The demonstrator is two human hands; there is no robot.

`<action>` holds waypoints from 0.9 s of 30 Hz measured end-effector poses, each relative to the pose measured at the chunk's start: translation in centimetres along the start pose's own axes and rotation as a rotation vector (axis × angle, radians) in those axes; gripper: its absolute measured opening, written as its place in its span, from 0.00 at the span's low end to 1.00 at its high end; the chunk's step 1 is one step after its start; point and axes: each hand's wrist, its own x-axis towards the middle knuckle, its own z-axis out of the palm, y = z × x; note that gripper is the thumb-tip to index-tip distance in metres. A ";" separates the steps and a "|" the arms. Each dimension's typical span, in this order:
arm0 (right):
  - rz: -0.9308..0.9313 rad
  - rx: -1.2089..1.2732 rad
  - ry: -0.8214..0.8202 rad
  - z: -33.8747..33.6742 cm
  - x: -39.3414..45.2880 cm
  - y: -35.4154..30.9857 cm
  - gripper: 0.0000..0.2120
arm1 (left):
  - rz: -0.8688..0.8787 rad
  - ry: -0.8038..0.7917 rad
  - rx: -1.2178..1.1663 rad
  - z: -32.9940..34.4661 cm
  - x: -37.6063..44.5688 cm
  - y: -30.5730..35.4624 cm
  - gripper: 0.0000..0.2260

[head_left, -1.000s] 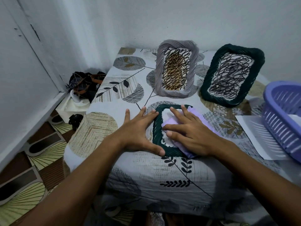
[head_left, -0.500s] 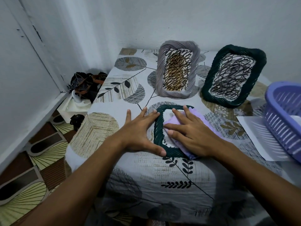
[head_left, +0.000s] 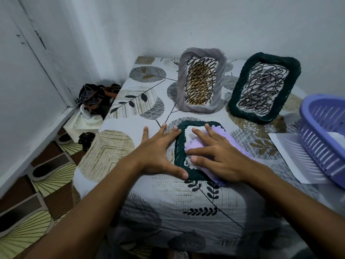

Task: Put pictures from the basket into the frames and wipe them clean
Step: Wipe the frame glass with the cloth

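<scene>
Dark green frame [head_left: 179, 146] lies flat near the table's [head_left: 119, 128] near edge, on the leaf-print cloth. Left hand [head_left: 158, 152] spread flat, fingers straight, pressing the frame's left edge. Right hand [head_left: 214, 156] flat with fingers splayed, pressing a lilac cloth [head_left: 194, 145] onto the picture inside the frame. Far side: grey frame [head_left: 201, 81] and second dark green frame [head_left: 265, 88] stand upright, each with a scribble picture. Purple basket [head_left: 324, 143] at right, sitting on a white sheet [head_left: 287, 146]
</scene>
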 end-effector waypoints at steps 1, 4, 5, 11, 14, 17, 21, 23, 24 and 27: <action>0.001 0.013 0.000 0.0 -0.1 0.0 0.36 | 0.000 0.000 0.001 0.0 0.0 0.0 0.60; -0.018 -0.021 0.006 0.1 -0.2 0.0 0.41 | -0.001 -0.002 0.001 -0.1 0.0 0.1 0.60; -0.021 -0.009 0.006 0.0 -0.3 0.0 0.41 | -0.003 -0.002 0.001 -0.1 0.0 0.1 0.60; 0.054 -0.107 0.027 0.4 0.1 -0.1 0.47 | 0.000 -0.002 -0.001 0.0 -0.1 0.1 0.60; 0.090 -0.115 0.042 0.4 0.5 -0.4 0.47 | -0.003 -0.001 0.000 0.0 -0.1 0.1 0.60; 0.056 -0.062 0.005 -0.1 0.4 -0.2 0.37 | 0.000 0.000 -0.001 0.0 -0.1 0.0 0.59; 0.031 0.001 -0.013 0.0 0.2 0.1 0.30 | 0.001 -0.001 0.004 0.0 0.0 0.0 0.60; 0.011 -0.048 0.009 0.2 0.2 0.2 0.37 | 0.001 -0.002 0.005 -0.1 0.0 0.0 0.60; 0.006 -0.040 0.009 0.2 0.2 0.2 0.37 | 0.000 -0.002 0.003 -0.1 0.0 0.0 0.60; 0.016 0.074 -0.015 -0.3 0.2 0.1 0.27 | -0.004 0.001 0.003 0.0 -0.1 0.0 0.59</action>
